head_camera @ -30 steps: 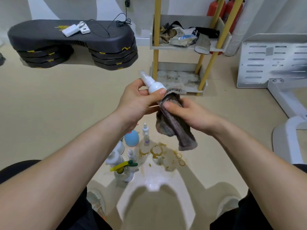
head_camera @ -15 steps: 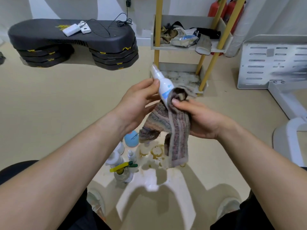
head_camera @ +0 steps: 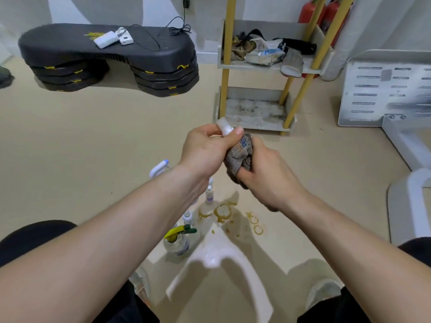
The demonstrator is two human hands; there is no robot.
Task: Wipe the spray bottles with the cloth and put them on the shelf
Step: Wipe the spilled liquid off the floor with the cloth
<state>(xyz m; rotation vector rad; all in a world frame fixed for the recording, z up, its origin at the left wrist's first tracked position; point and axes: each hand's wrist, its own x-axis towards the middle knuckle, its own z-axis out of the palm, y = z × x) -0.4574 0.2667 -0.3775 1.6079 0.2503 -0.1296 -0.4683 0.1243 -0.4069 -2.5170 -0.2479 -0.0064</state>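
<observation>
Pinching the bottle [head_camera: 225, 125] by its cap end between the thumb and curled fingers of the left hand [head_camera: 205, 148]. Clamping the cloth [head_camera: 240, 157] round the bottle's body with the right hand [head_camera: 263, 176], fingers wrapped over the wad just under the left thumb. Burying nearly all of the bottle inside that wad and leaving only the pale top showing above it.

Bunched tight now, unlike half a second back, when draped loose and hanging well below the grip with the blue label in view. Sitting lower and nearer the body too, with both hands drawn close together. Reads as the wipe proper under way, a squeeze and rub along the body, not yet finished. Cannot tell how clean under the cloth.

Straight below the grip, standing on the floor: more bottles [head_camera: 209, 195], with a trigger bottle [head_camera: 177, 240] nearest the knees, beside brown ring stains [head_camera: 224, 212]. Probably waiting their turn.

Beyond the grip and a little right: the shelf [head_camera: 254, 110], showing no spray bottle on either tier, only clutter on the upper one. Suggests an early stage of the task, with this bottle due for the shelf once wiped.
</observation>
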